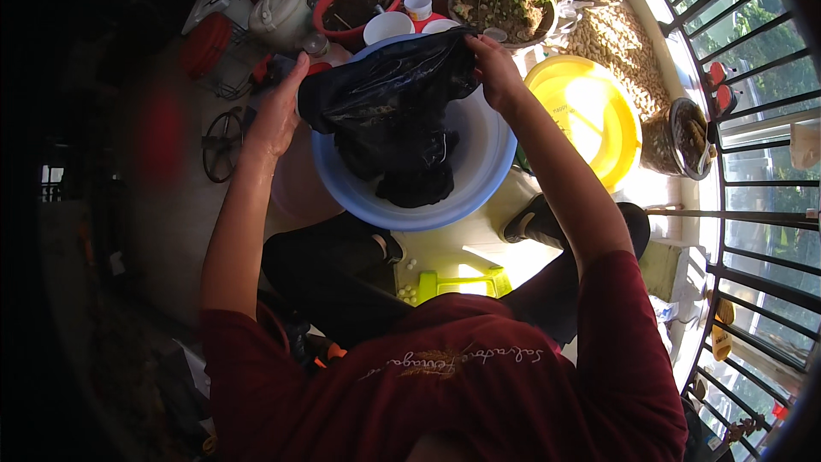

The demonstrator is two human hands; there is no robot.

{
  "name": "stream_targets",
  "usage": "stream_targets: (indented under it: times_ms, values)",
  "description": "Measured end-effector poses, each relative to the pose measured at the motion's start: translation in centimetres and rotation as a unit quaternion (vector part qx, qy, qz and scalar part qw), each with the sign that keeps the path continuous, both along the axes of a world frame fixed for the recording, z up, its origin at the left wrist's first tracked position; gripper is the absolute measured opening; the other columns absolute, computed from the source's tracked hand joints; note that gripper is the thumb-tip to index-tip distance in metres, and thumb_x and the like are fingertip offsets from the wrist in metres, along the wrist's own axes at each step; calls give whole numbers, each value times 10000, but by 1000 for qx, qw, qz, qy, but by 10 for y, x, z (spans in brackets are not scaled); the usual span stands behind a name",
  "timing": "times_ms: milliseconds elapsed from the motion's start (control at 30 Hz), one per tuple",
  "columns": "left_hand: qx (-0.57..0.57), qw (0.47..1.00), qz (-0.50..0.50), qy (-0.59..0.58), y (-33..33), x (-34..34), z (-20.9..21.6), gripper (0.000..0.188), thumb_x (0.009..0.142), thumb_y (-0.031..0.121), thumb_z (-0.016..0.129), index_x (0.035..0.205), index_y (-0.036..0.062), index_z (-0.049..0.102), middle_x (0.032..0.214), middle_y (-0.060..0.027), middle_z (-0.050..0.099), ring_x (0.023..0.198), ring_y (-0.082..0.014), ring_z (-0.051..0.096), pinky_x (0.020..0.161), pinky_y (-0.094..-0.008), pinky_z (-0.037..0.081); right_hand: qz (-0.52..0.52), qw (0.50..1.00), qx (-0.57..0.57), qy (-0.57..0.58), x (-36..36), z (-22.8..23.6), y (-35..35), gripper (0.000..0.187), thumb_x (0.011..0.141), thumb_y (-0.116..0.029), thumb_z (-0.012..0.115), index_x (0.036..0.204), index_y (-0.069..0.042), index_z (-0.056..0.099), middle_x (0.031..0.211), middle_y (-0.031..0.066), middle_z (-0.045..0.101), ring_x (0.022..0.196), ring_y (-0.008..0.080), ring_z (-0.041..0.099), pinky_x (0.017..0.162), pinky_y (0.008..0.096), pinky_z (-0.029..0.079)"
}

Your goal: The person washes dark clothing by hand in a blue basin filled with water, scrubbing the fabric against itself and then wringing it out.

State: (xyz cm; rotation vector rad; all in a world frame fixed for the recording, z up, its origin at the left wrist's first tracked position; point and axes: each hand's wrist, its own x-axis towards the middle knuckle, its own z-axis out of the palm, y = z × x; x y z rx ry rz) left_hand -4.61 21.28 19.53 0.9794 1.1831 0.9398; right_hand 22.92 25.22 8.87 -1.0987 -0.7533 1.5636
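A wet black garment (389, 111) hangs stretched between both of my hands over a wide blue basin (492, 167). My left hand (278, 111) grips the cloth's left edge beside the basin's rim. My right hand (493, 68) pinches its upper right corner above the basin's far side. The lower part of the garment droops in folds into the basin. I sit behind the basin with my knees spread, in black trousers and a dark red shirt.
A yellow basin (590, 111) stands to the right. Potted plants (505, 4), a red pot (355, 4), white cups (386, 27) and a white jug (280, 15) crowd the far side. Peanuts (620, 47) lie spread by the railing (753, 145). A green stool (457, 282) sits under me.
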Motion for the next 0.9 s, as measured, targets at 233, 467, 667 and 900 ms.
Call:
stream_targets:
  times_ms: [233,467,667,900]
  values:
    - [-90,990,5,-110,-19,-24,-92,608,900,474,494,1289,10,452,1285,-90,500,1183,-169,457,1010,-304,337,-37,996,-83,13,-12,-33,-10,140,889,-150,523,925,-54,618,825,40,639,709,136,607,665,253,491]
    - [-115,977,-69,-167,-44,12,-110,566,933,317,385,1414,41,275,1429,-90,341,1306,-187,335,1084,-314,244,40,959,-114,-255,-9,-130,-43,629,877,-409,536,1388,-106,327,1332,107,453,1243,270,400,991,414,335]
    - [110,905,-359,201,-82,39,-198,575,864,136,421,1423,103,289,1489,-146,171,1382,-250,175,1106,-369,191,117,972,-199,-53,-68,-69,-110,971,765,-504,661,1439,-37,142,1425,211,267,1294,311,318,1028,414,309]
    - [144,910,-338,190,-87,40,-208,365,802,13,538,1166,28,570,1297,-140,471,1169,-289,484,960,-322,400,-11,954,-282,105,-46,-181,-105,461,906,-257,531,1300,-47,418,1105,132,568,975,255,562,842,360,466]
